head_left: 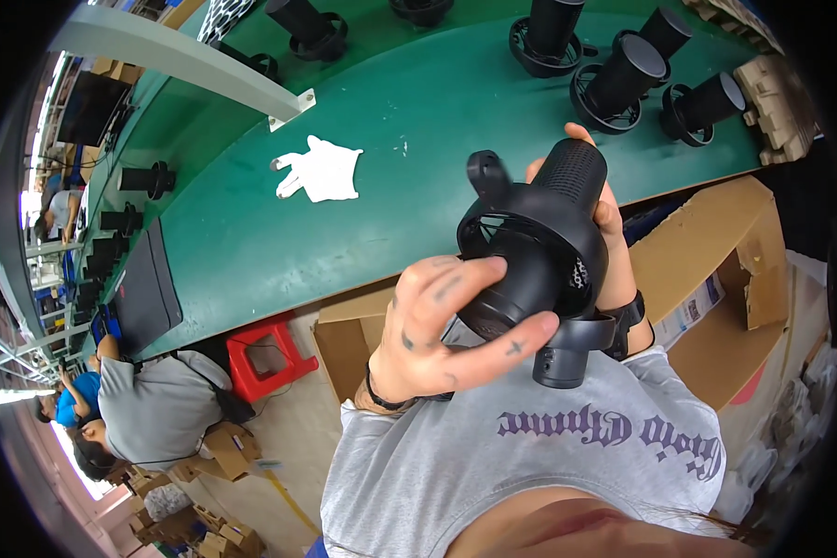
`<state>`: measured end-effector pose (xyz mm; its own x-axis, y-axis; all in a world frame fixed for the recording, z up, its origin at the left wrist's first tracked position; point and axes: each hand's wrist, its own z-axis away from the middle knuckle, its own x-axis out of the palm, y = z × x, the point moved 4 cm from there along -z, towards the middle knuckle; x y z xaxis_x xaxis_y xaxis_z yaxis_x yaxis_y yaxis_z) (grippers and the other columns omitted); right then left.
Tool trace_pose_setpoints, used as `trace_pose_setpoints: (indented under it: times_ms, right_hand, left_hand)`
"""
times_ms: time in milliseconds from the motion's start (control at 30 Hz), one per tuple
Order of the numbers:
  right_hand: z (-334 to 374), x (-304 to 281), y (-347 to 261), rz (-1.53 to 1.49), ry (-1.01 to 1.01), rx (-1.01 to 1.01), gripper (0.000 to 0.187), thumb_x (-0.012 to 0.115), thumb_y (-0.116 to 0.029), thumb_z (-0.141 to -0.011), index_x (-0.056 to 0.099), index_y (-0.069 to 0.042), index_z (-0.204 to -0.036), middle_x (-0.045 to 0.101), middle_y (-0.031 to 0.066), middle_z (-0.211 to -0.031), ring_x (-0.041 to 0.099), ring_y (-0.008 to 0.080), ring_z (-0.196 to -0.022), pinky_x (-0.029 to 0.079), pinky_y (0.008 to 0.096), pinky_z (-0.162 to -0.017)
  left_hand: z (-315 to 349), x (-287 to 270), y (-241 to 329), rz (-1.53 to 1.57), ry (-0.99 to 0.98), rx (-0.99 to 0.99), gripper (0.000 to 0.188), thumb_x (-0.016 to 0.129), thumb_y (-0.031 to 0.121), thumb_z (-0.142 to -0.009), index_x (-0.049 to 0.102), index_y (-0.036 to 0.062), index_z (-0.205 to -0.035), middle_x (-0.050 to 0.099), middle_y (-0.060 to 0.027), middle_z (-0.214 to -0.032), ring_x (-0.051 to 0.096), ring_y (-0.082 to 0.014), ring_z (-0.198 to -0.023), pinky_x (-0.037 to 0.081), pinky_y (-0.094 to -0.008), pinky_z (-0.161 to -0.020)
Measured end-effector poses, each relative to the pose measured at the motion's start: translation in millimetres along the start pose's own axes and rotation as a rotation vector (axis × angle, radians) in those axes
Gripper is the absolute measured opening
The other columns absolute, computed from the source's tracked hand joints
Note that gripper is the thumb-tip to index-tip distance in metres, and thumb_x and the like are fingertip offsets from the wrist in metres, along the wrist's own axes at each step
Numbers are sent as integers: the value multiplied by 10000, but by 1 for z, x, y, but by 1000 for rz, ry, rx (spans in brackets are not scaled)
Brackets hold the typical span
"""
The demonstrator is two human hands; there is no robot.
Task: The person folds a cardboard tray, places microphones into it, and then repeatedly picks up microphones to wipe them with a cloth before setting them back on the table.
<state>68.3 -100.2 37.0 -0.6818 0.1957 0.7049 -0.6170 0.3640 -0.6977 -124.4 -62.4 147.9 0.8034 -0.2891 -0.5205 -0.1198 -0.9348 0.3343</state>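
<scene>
A black studio microphone (553, 209) in a ring-shaped shock mount is up in front of my chest, above the near edge of the green table. My left hand (432, 321) pinches its rounded near end between thumb and fingers. Behind the perforated cylindrical part, my right hand (608, 212) is wrapped around it, with only some fingertips and the edge of the palm showing. A short arm with a knob sticks out from the mount's upper left, and a cylindrical mounting piece (560, 366) hangs at the bottom.
On the green table (418, 149) lies a white glove (324, 171). Several similar microphones (623, 79) stand at the far right, beside moulded pulp trays (779, 107). An open cardboard box (716, 242) is below the table edge. A red stool (268, 358) and seated co-workers (163, 409) are to the left.
</scene>
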Motion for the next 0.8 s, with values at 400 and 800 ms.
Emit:
trace_pose_setpoints:
  times_ms: [400,800]
  right_hand:
    - [-3,20,1,-234,-219,41,777,728,-375,-783,273,-200,-1387,505,141,-1069,621,202,-837,584,313,-674]
    - [5,3,13,-448,-128,-35,786,742,-316,-752,279,-219,-1379,458,293,-1152,622,345,-934,553,396,-798]
  left_hand:
    - [-10,-18,25,108,69,163,341,679,44,-640,665,277,-888,571,-4,-1031,455,-241,-907,403,-292,-629]
    - [-53,-62,46,1355,558,603,649,458,-330,-534,636,55,-1026,534,-32,-1188,476,-163,-1134,532,-295,-826]
